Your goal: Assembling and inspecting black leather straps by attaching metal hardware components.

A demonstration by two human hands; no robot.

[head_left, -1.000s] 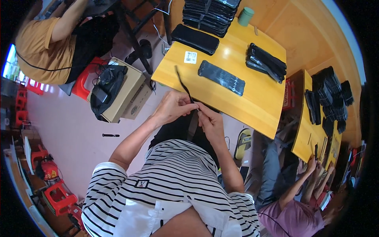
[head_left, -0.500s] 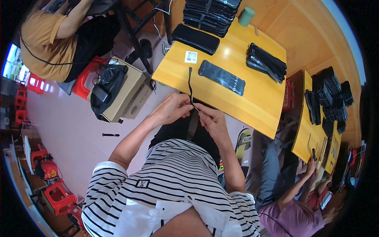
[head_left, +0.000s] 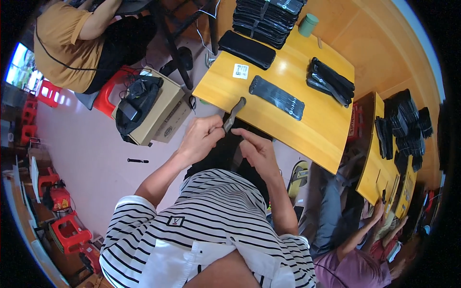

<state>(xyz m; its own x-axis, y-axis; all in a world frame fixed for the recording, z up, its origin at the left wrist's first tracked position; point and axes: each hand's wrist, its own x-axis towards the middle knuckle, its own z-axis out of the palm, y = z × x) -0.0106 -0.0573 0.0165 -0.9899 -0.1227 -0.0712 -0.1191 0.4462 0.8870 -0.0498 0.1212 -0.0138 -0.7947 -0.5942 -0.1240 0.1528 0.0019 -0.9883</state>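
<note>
My left hand [head_left: 200,137] is closed on one end of a narrow dark strap [head_left: 234,114]. The strap shows its flat grey-black side and reaches up to the table's front edge. Beside it is my right hand [head_left: 258,148], its index finger stretched toward the strap and the other fingers bent. Nothing shows in that hand, and its fingertip lies close to the strap without plainly gripping it. A flat black pack [head_left: 277,98] with a shiny surface lies on the yellow table [head_left: 307,139] ahead, near a small white printed card [head_left: 240,71].
Toward the back stand a tall stack of black packs [head_left: 264,21], a black bundle [head_left: 247,49] and a green canister [head_left: 308,25]. More black packs [head_left: 330,81] lie right. At left are a cardboard box [head_left: 165,113] and a seated person [head_left: 67,48]; others sit right. A dark strip [head_left: 138,161] lies on the floor.
The strap has turned from edge-on to showing its flat side and tilts further right. My right hand has loosened from its pinch, with the index finger now extended. The view has shifted slightly.
</note>
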